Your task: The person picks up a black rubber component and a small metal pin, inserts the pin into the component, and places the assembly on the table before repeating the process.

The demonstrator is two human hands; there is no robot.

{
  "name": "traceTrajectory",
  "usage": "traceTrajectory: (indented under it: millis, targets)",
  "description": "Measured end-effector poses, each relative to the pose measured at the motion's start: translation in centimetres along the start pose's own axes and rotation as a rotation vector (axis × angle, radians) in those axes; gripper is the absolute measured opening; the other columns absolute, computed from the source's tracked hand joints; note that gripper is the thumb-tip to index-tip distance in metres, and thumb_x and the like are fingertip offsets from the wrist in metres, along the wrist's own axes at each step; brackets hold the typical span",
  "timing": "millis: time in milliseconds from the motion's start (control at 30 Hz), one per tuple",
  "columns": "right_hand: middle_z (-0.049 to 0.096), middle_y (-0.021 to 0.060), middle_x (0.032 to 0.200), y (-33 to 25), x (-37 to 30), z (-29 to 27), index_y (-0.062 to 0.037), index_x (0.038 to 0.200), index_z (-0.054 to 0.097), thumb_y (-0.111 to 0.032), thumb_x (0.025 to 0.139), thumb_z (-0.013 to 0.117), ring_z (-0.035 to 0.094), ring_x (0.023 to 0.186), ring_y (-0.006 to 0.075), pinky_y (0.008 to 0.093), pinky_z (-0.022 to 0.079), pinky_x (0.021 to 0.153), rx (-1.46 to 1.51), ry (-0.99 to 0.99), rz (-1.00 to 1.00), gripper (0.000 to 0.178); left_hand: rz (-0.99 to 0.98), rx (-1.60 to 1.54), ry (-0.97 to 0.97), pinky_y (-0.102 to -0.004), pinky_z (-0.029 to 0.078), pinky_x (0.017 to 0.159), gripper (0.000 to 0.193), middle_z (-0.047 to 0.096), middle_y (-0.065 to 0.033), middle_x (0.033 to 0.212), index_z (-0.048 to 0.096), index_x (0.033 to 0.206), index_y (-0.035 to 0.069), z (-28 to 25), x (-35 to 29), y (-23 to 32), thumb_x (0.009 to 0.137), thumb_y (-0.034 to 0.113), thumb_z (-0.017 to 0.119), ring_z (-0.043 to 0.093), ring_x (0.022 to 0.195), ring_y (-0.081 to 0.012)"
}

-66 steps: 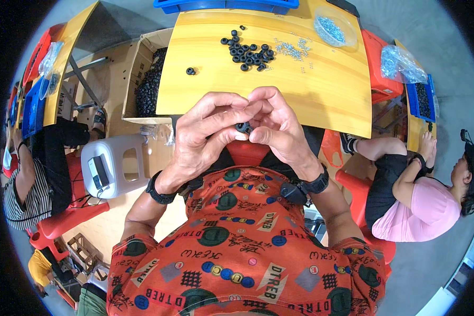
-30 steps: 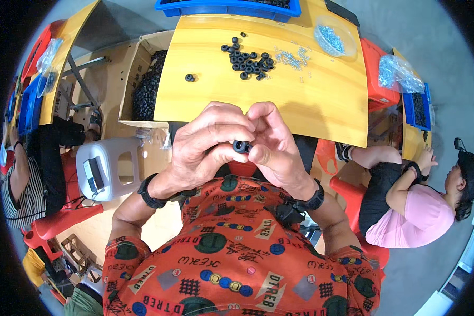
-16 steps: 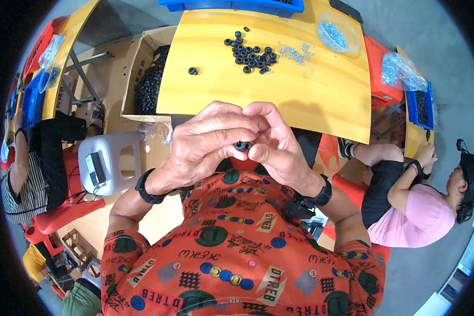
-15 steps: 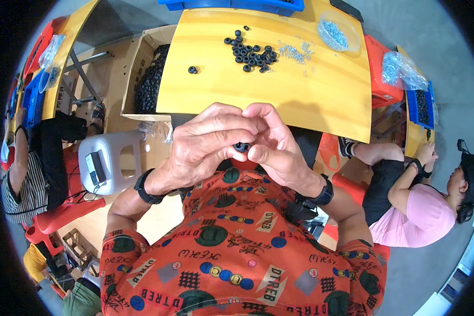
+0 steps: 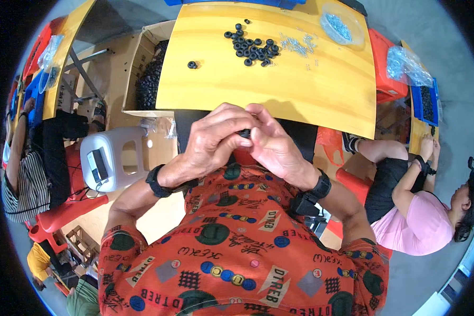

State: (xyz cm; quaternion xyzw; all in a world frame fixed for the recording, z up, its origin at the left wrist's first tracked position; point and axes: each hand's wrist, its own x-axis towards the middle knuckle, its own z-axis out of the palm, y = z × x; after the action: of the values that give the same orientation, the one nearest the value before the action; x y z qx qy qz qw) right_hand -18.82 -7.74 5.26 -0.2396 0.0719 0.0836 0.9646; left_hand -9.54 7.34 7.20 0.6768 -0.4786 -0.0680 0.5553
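Note:
Just off the near edge of the yellow table [image 5: 221,87], a small round black part [image 5: 244,133] is pinched between my two hands. My left hand [image 5: 216,131] curls over it with thumb and fingers closed. My right hand [image 5: 276,150] presses against it from the other side, its thumb on the part; the fingers cover most of it. On the table, several similar black ring-shaped parts [image 5: 253,51] lie in a loose pile, and one black part [image 5: 192,65] sits apart to the left. Small clear pieces [image 5: 298,45] are scattered right of the pile.
A clear tub of bluish pieces [image 5: 338,27] stands at the table's far right. Left of the table is a cardboard box [image 5: 134,79] full of black parts. A white stool [image 5: 110,160] stands at my left. A person in pink [image 5: 416,221] sits at the right.
My hands have drawn closer together around the black part, which is now more covered. The view has shifted slightly.

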Motion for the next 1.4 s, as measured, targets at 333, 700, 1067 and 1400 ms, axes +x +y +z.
traceTrajectory:
  millis: [333,700,1067,1400]
  targets:
    - [0.061,0.0081,0.11,-1.4,-0.3,-0.2,-0.0054,0.126,0.042,-0.011,0.091,0.066,0.058,0.096,0.0132,0.027,0.048,0.084,-0.207,0.021,-0.053,0.043,-0.163,-0.174,0.004,-0.0349,0.05,0.082,0.028,0.067,-0.0099,0.1,0.068,0.103,0.002,0.5,0.1,0.3,0.075,-0.004,0.07,0.062,0.094,-0.0243]
    - [0.065,0.0045,0.093,-1.5,0.0,1.5,-0.0013,0.099,0.06,-0.007,0.089,0.068,0.06,0.083,0.0082,0.0223,0.049,0.075,-0.857,0.213,-0.264,0.013,-0.254,-0.079,0.18,-0.027,0.053,0.076,0.03,0.066,-0.0089,0.096,0.07,0.104,0.003,0.7,-1.0,-0.4,0.076,-0.009,0.068,0.064,0.088,-0.0176]
    - [0.066,0.0049,0.085,-0.8,0.4,1.5,0.0003,0.092,0.066,0.0,0.086,0.068,0.064,0.079,0.011,0.0236,0.052,0.072,-0.943,0.269,-0.42,0.007,-0.427,-0.246,0.151,-0.0225,0.05,0.073,0.032,0.064,-0.0049,0.093,0.068,0.11,0.001,0.4,-1.1,-0.1,0.08,-0.009,0.067,0.06,0.082,-0.0102]
    - [0.067,0.0073,0.086,-1.1,1.2,1.3,0.0001,0.092,0.069,-0.001,0.084,0.068,0.063,0.079,0.0131,0.0245,0.051,0.07,-1.189,0.2,-0.548,0.008,-0.485,-0.372,0.266,-0.0213,0.049,0.074,0.022,0.063,-0.0041,0.093,0.067,0.107,-0.001,0.3,-1.6,-0.4,0.085,-0.003,0.066,0.06,0.084,-0.0091]
